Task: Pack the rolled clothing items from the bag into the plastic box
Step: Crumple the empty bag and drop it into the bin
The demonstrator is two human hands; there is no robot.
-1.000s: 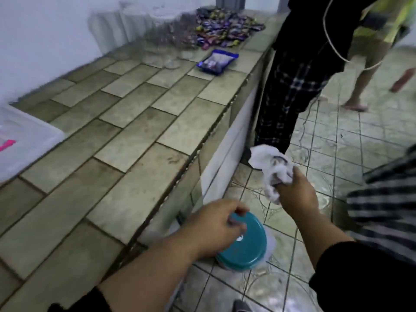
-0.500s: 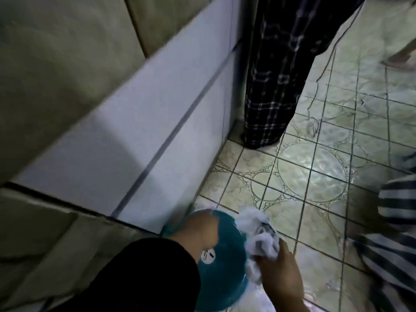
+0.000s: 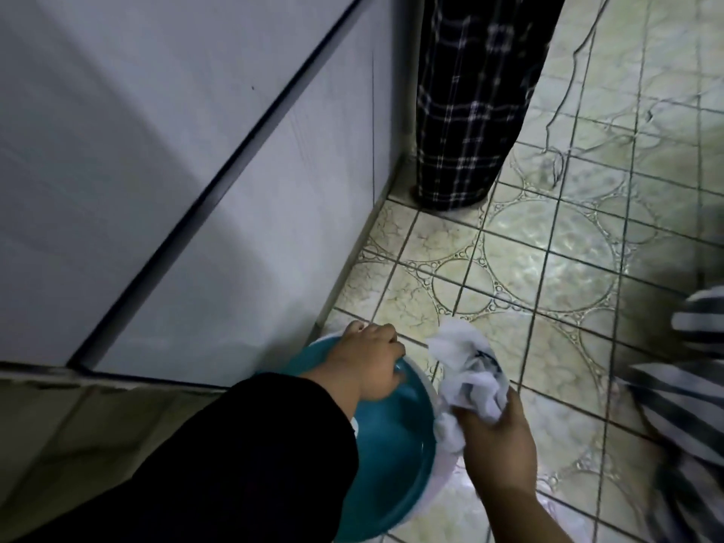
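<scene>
White clothing bundle (image 3: 466, 370) is bunched tight in the right hand (image 3: 497, 448), fingers wrapped around its lower end, just beside the right rim of the teal lid (image 3: 395, 444). Left hand (image 3: 370, 366) sits on that lid, fingers hooked over its far edge. Patterned floor tiles (image 3: 548, 268) lie beneath; 1 person in plaid trousers (image 3: 470, 111) stands beyond, near the white panel (image 3: 196, 150).

Beside the lid (image 3: 395, 444) under left hand (image 3: 372, 362), cloth (image 3: 466, 370) in right hand (image 3: 497, 448)
</scene>
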